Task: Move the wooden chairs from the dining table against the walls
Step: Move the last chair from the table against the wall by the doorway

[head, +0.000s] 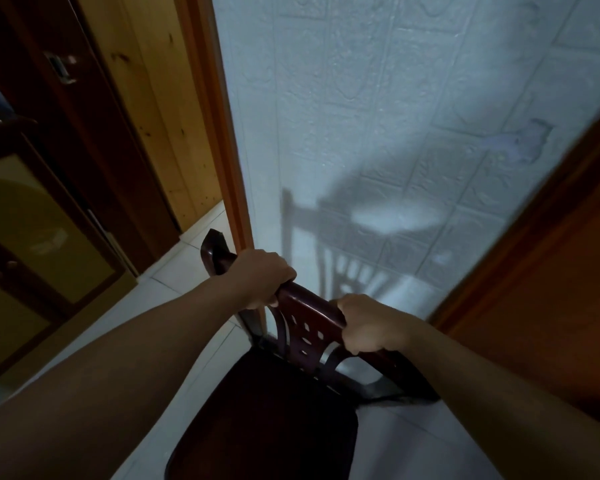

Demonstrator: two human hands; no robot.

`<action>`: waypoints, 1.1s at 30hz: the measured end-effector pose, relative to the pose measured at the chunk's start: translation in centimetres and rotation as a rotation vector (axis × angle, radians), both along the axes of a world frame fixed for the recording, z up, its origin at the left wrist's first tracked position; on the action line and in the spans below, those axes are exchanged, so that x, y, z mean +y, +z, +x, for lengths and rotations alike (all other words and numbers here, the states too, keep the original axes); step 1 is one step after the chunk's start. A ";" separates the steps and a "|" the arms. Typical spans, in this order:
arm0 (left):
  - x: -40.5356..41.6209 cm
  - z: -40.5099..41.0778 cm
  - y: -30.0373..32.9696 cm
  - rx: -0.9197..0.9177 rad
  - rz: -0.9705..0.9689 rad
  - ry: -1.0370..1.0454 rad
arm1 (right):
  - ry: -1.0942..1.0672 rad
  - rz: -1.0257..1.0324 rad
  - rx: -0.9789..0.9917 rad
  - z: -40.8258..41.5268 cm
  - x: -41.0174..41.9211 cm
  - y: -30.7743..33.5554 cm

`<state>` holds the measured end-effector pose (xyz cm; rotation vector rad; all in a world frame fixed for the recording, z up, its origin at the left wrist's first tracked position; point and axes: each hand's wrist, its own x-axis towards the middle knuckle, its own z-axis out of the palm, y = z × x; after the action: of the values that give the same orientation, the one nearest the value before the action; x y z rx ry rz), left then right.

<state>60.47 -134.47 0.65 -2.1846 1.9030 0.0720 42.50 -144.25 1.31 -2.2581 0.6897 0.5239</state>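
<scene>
A dark wooden chair [274,410] stands in front of me with its backrest toward a white embossed wall [395,133] and its seat toward me. My left hand [262,280] is closed over the left part of the chair's top rail. My right hand [368,323] grips the right part of the same rail. The carved back slat with small cut-outs shows between my hands. The backrest is close to the wall; the chair's shadow falls on the wall just behind it. The chair's legs are hidden.
An orange-brown door frame [222,133] borders the wall on the left, with a pale wood door [153,98] beyond it. A dark cabinet with yellowish panels [32,237] stands at far left. A brown wooden panel [551,289] is at right. White floor tiles [174,289] lie below.
</scene>
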 end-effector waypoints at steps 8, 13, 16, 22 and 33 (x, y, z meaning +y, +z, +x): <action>-4.4 0.7 -1.8 0.057 0.000 -0.047 | -0.076 -0.072 -0.002 0.1 -3.8 -1.9; -7.4 3.3 -3.7 0.121 -0.057 -0.047 | -0.139 -0.349 -0.054 1.5 -5.7 -3.8; -8.7 4.8 -4.9 0.166 -0.086 -0.010 | -0.228 -0.434 -0.058 2.6 -6.7 -5.2; -11.7 6.7 -6.8 0.189 -0.090 0.011 | -0.290 -0.488 -0.090 4.6 -9.6 -7.3; -12.8 7.7 -7.4 0.199 -0.162 -0.039 | -0.308 -0.573 -0.067 5.1 -10.8 -7.7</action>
<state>68.14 -147.30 -6.73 -2.3210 2.1257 0.1371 47.56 -155.07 -6.35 -2.5963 1.2502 0.1001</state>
